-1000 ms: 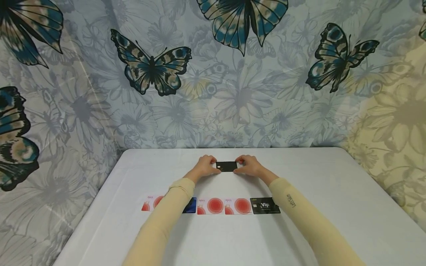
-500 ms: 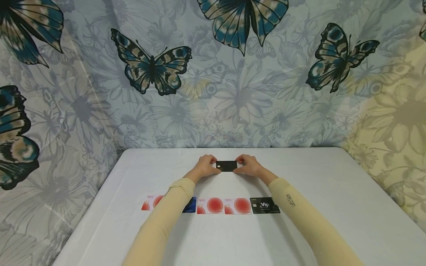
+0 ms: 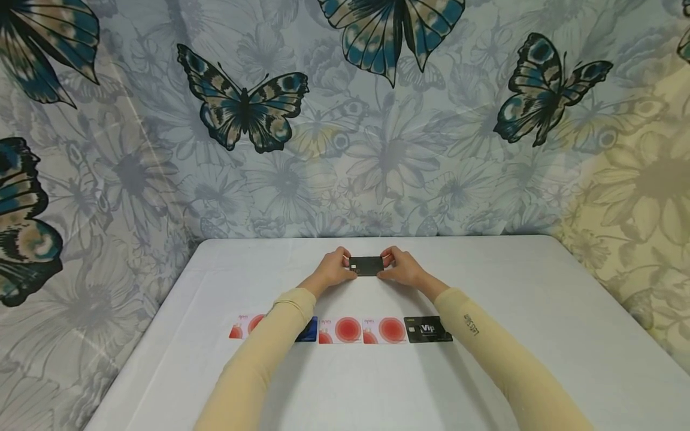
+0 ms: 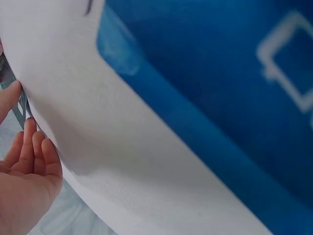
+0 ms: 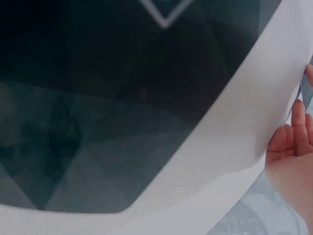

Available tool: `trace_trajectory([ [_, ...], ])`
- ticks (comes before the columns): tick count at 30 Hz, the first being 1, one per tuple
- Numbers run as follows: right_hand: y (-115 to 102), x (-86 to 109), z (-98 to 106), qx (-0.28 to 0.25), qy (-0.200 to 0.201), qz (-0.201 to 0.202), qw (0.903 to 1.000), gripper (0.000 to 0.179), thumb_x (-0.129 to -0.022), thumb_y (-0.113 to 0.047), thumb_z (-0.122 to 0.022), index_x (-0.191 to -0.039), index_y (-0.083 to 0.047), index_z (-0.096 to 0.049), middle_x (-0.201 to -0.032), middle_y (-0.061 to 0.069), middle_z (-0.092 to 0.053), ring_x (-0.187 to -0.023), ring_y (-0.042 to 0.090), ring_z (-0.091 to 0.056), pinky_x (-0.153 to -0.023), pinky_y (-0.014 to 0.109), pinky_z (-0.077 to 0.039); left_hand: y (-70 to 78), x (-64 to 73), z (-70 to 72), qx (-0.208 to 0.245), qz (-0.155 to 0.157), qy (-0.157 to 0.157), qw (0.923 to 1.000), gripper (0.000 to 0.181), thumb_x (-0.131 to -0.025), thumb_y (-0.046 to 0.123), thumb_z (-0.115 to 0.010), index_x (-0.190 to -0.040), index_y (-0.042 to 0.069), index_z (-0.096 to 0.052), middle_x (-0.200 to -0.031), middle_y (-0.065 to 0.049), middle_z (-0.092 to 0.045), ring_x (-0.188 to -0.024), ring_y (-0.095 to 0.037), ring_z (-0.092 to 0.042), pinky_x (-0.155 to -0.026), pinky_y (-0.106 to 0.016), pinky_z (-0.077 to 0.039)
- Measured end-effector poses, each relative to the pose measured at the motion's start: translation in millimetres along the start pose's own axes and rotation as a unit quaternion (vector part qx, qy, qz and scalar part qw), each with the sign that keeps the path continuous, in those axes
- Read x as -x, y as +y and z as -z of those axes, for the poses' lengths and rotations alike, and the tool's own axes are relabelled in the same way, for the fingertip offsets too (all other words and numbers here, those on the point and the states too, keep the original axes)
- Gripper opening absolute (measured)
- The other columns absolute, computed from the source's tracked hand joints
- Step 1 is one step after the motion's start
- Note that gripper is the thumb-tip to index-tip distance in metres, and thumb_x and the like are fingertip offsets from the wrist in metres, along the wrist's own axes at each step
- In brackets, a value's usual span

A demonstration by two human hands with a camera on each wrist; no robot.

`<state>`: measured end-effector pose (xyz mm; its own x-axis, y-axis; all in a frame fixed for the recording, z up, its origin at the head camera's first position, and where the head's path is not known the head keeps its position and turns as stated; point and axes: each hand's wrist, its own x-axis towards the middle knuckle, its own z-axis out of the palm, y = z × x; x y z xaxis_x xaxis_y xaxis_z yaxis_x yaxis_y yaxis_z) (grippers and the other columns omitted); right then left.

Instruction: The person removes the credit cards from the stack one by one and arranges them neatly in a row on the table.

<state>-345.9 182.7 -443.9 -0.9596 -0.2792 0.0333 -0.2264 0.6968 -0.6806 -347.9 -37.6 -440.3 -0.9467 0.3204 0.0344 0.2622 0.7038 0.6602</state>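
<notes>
Near the far side of the table, a small black card (image 3: 366, 267) with a pale chip mark lies between both hands. My left hand (image 3: 330, 269) pinches its left end, thumb at the near corner and fingers behind. The other end is pinched the same way by my right hand (image 3: 403, 269). Whether the card touches the table is hard to tell. In the left wrist view, a blue card (image 4: 205, 98) fills much of the picture, with the hand at the left edge. A dark card (image 5: 122, 107) looms large in the right wrist view.
A row of cards lies nearer me on the white table (image 3: 356, 389): red-and-white cards (image 3: 347, 330), a blue card (image 3: 308, 330) partly under the left sleeve (image 3: 264, 359), and a black Vip card (image 3: 428, 329) by the right sleeve (image 3: 480, 335). A butterfly-patterned cloth (image 3: 377, 149) hangs behind.
The black card's far edge has risen slightly and its face looks lighter. Both hands keep their grip on it. The whole head view has shifted a little upward.
</notes>
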Motion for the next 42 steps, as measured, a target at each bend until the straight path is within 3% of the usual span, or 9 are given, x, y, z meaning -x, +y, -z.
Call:
trace_trajectory([
  [4, -1, 2.6, 0, 0.003, 0.003, 0.005, 1.0000, 0.050, -0.081, -0.013, -0.078, -0.122, 0.002, -0.052, -0.102, 0.013, -0.063, -0.087, 0.024, -0.054, -0.079, 0.038, -0.043, 1.3, 1.2, 0.1, 0.009, 0.010, -0.006, 0.9999, 0.049, -0.079, 0.013, -0.081, -0.118, 0.000, -0.053, -0.091, -0.004, -0.057, -0.083, -0.019, -0.052, -0.081, -0.033, -0.045],
  [12, -3, 7.8, 1, 0.006, 0.016, 0.019, 0.9997, 0.055, -0.081, -0.014, -0.079, -0.126, 0.001, -0.052, -0.100, 0.011, -0.057, -0.090, 0.027, -0.045, -0.082, 0.042, -0.038, 5.9, 4.5, 3.6, 0.011, -0.003, -0.002, 0.9999, 0.055, -0.077, 0.012, -0.083, -0.122, 0.000, -0.052, -0.096, -0.006, -0.058, -0.086, -0.020, -0.053, -0.083, -0.033, -0.045],
  [21, -8, 14.8, -3, -0.023, 0.059, 0.093, 0.9937, 0.055, -0.079, -0.007, -0.080, -0.125, 0.003, -0.053, -0.099, 0.013, -0.059, -0.098, 0.033, -0.048, -0.089, 0.044, -0.038, -1.1, 13.1, 7.8, 0.032, -0.030, 0.025, 0.9987, 0.054, -0.077, 0.011, -0.083, -0.122, 0.003, -0.053, -0.100, -0.006, -0.059, -0.105, -0.028, -0.057, -0.094, -0.040, -0.045],
  [32, -14, 21.7, -11, -0.028, 0.078, 0.105, 0.9910, 0.055, -0.076, -0.007, -0.083, -0.123, -0.002, -0.054, -0.097, 0.007, -0.060, -0.096, 0.030, -0.048, -0.086, 0.041, -0.038, -7.3, 27.6, 12.8, 0.043, -0.044, 0.039, 0.9973, 0.054, -0.077, 0.012, -0.083, -0.121, 0.005, -0.054, -0.097, -0.003, -0.058, -0.102, -0.026, -0.056, -0.091, -0.040, -0.046],
  [42, -20, 35.7, -11, -0.029, 0.075, 0.106, 0.9911, 0.056, -0.077, -0.011, -0.083, -0.124, -0.005, -0.054, -0.097, 0.003, -0.059, -0.095, 0.026, -0.047, -0.079, 0.038, -0.039, -2.5, 46.9, 17.0, 0.058, -0.053, 0.047, 0.9958, 0.055, -0.076, 0.011, -0.084, -0.121, 0.006, -0.054, -0.094, -0.003, -0.058, -0.097, -0.023, -0.055, -0.092, -0.039, -0.046],
])
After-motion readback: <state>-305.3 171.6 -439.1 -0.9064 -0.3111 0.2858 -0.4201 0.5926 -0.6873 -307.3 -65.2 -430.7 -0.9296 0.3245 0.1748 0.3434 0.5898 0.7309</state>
